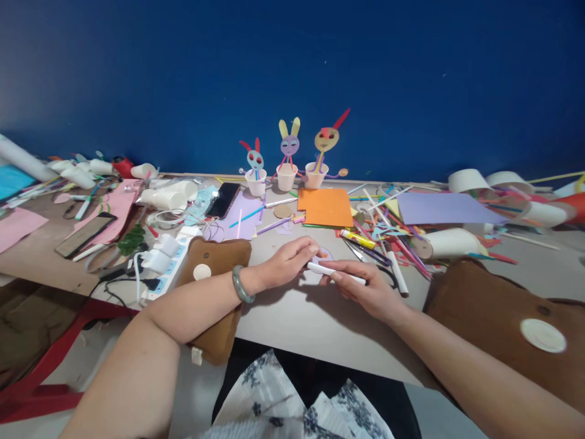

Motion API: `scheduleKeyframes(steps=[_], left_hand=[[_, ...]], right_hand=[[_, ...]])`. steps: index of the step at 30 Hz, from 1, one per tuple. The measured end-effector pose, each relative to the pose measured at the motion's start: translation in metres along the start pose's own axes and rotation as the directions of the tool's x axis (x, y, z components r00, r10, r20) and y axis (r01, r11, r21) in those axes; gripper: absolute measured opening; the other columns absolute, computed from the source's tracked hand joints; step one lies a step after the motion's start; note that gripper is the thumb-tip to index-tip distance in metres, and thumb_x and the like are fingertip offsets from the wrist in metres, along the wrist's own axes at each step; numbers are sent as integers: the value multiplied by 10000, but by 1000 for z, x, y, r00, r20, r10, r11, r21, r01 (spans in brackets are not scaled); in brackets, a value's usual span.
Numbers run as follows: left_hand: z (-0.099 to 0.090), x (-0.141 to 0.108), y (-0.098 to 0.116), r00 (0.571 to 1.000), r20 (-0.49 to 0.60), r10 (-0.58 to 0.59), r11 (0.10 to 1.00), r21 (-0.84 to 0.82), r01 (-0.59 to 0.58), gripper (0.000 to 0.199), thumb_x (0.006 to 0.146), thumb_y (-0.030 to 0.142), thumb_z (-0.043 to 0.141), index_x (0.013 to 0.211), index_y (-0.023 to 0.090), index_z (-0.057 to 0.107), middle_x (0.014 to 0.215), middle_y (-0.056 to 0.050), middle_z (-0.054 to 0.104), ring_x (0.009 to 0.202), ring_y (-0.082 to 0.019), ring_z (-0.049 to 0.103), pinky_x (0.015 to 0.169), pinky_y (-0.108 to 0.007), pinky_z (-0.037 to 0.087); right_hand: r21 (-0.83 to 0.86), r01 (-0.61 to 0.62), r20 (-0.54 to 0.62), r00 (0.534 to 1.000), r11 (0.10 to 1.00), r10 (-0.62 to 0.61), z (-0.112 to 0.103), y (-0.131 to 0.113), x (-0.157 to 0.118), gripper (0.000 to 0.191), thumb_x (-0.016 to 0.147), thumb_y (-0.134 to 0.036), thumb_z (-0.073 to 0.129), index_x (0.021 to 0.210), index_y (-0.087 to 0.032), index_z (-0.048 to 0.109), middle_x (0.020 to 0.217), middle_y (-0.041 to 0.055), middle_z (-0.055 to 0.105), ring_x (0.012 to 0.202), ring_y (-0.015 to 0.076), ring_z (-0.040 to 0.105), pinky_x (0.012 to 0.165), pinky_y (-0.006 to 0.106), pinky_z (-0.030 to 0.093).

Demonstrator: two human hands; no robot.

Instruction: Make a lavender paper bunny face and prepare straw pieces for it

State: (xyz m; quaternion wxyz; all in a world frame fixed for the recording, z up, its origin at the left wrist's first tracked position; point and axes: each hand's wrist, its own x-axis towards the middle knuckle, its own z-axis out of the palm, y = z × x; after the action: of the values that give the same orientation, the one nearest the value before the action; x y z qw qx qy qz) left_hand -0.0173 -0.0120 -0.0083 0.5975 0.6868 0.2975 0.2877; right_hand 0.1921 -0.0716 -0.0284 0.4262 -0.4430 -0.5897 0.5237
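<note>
One pen (pixel 322 268) is pinched in our right hand (pixel 361 285) beside the circle (pixel 324 253) our left hand (pixel 290 263) pinches. Let's press softly.

Within the right fingers (pixel 354 268), a slim white cylindrical marker (pixel 321 267) looks smooth, seemingly plastic. By the left fingers (pixel 309 250), a round lilac paper disc (pixel 324 256) is matt. Beyond both stand smooth white tapered paper cups (pixel 287 178); leftward lies a matt brown rectangular cloth cushion (pixel 225 259).
</note>
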Motion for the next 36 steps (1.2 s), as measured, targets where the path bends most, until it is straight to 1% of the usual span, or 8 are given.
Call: scheduleKeyframes(steps=[9,13,17,19,22,25,29,36], left_hand=[[6,-5,-1,997,-68,33,994,107,-26,357,1020,475,367,976,177,558,874,-19,567,731,-123,531,664,-256,462],[6,-1,0,999,-44,-16,996,82,20,402,1034,519,330,1008,182,548,869,-20,573,681,-121,517,632,-266,454],[-9,14,-6,964,-254,80,973,228,-21,407,1061,475,244,1019,193,535,825,-21,564,744,-138,534,747,-291,477],[-19,21,-13,967,-232,103,916,402,-1,251,1025,385,407,920,191,527,877,-33,584,811,-149,548,829,-316,484],[-28,24,-23,987,-140,73,783,621,31,113,885,264,623,912,180,552,953,-55,613,891,-182,568,894,-356,492],[-26,22,-26,996,-17,83,676,735,-44,244,841,342,700,987,181,588,1051,-79,631,1004,-229,588,960,-400,490],[-20,17,-24,998,60,13,584,810,-57,337,846,407,693,1080,178,616,1144,-106,625,1095,-270,584,999,-422,473],[-22,17,-18,992,86,-90,533,846,-25,398,856,449,660,1123,157,618,1180,-123,614,1160,-282,557,1040,-406,444]], right_hand=[[30,70,-8,998,997,-70,15,6,-4,348,939,-461,656,1130,-193,770,848,74,792,385,77,507,393,241,446],[-179,245,39,969,953,-242,13,-2,-7,281,998,-341,561,1156,-201,747,843,54,783,435,97,571,468,258,506],[-653,509,44,764,560,-644,-7,-13,-3,255,941,-181,570,1122,-228,744,849,65,751,685,171,681,626,290,529],[-883,341,28,724,322,-689,-22,-17,3,261,921,-168,570,1097,-238,750,889,90,737,725,191,667,612,295,468],[-999,-53,-51,855,11,-517,-42,-23,11,269,939,-249,539,1095,-172,744,867,140,713,719,243,645,680,356,439],[-957,-219,-179,962,-190,-206,-53,-28,14,376,957,-353,529,1175,-104,705,975,198,708,916,343,672,829,441,454],[-934,-246,-270,961,-259,63,-59,-30,13,453,980,-433,496,1196,-80,681,1132,241,682,1058,388,662,886,472,460],[-941,-251,-301,927,-227,224,-70,-27,14,485,987,-434,501,1291,-85,644,1194,264,671,1159,405,633,889,465,488]])
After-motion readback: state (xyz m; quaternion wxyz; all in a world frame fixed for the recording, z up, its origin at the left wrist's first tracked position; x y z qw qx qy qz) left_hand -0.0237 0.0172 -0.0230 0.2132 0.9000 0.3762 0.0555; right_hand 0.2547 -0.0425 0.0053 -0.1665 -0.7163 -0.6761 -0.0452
